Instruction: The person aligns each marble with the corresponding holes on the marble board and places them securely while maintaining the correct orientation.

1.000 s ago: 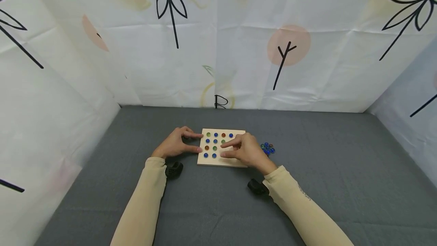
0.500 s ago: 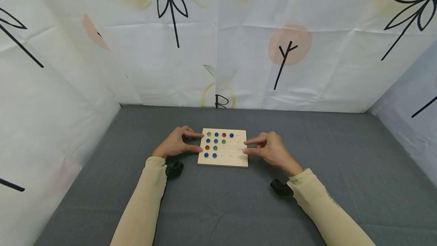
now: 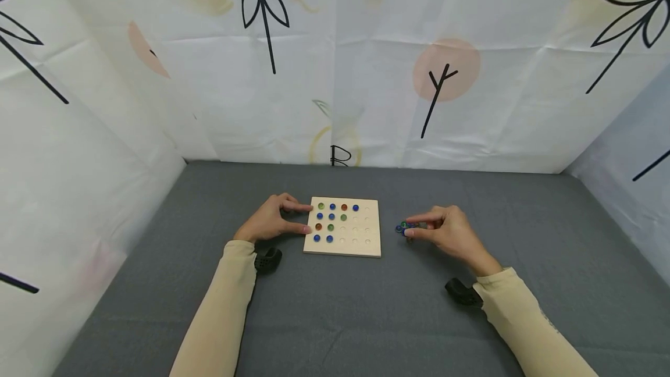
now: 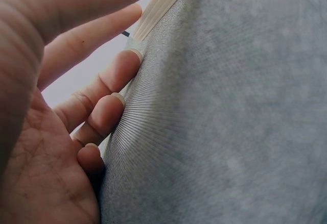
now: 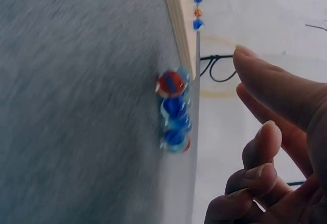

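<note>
On the grey counter (image 3: 335, 307), a person in cream sleeves is working with both hands near a wooden board (image 3: 342, 227). Several coloured glass beads (image 3: 331, 217) are sitting in the small round hollows of the board, mostly on its left part, while the hollows on the right part are showing bare wood.

The left hand (image 3: 269, 220) is resting at the left edge of the board. Its thumb and index finger are lying nearly straight and are touching that edge, one near the far corner and one lower; the wrist view is showing the fingertips (image 4: 130, 63) against the cloth and the board side. This grip is relaxed and is not closing around anything.

The right hand (image 3: 450, 231) is staying well to the right of the board, beside a little pile of loose beads (image 3: 404, 228) on the cloth. Its index finger and thumb are stretching toward the pile with a small gap between them. In the right wrist view the beads (image 5: 173, 114) are lying apart from the fingertips (image 5: 245, 55), so this grip is holding nothing.
</note>
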A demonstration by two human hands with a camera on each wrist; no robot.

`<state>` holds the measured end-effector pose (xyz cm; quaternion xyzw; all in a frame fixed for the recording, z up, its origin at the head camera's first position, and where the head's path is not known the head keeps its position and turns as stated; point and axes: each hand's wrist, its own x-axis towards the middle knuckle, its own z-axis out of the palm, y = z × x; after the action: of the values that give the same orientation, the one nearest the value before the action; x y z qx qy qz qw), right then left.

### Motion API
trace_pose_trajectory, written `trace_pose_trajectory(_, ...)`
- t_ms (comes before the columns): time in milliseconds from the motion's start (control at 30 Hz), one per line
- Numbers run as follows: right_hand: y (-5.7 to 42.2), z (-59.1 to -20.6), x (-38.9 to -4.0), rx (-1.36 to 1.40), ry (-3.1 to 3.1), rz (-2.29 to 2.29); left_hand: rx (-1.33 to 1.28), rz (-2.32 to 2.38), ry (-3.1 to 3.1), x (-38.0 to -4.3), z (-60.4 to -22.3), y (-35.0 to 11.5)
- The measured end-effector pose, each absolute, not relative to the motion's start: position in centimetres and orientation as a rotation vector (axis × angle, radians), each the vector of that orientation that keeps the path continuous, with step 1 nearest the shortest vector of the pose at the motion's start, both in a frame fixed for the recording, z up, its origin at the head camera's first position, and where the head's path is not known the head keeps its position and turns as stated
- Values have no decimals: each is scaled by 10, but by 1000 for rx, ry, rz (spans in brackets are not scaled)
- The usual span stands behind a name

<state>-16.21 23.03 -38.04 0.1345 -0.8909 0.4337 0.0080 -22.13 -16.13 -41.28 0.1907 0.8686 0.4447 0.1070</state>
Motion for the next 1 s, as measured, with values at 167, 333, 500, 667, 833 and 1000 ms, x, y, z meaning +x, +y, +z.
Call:
trace_pose_trajectory(167,239,-386,-160,413,-2814,1332,570,1312,2551,-222,-413,-161)
trace_pose_trajectory(333,242,-391,-160,423,-2849,1343,572,1315,2553,-222,-413,-161)
trace_pose_trajectory(500,243,-395,-160,446,-2861,1361,577,1321,2552,-222,-413,-160)
trace_pose_trajectory(667,242,-398,-160,456,-2868,1336,578,1324,2552,-222,-412,-160)
trace_pose_trajectory(833,241,-398,-159,442,-2891,1307,572,1312,2560,-222,-413,-161)
trace_pose_trajectory(1000,240,-397,-158,435,-2914,1286,571,1305,2567,-222,-414,-160)
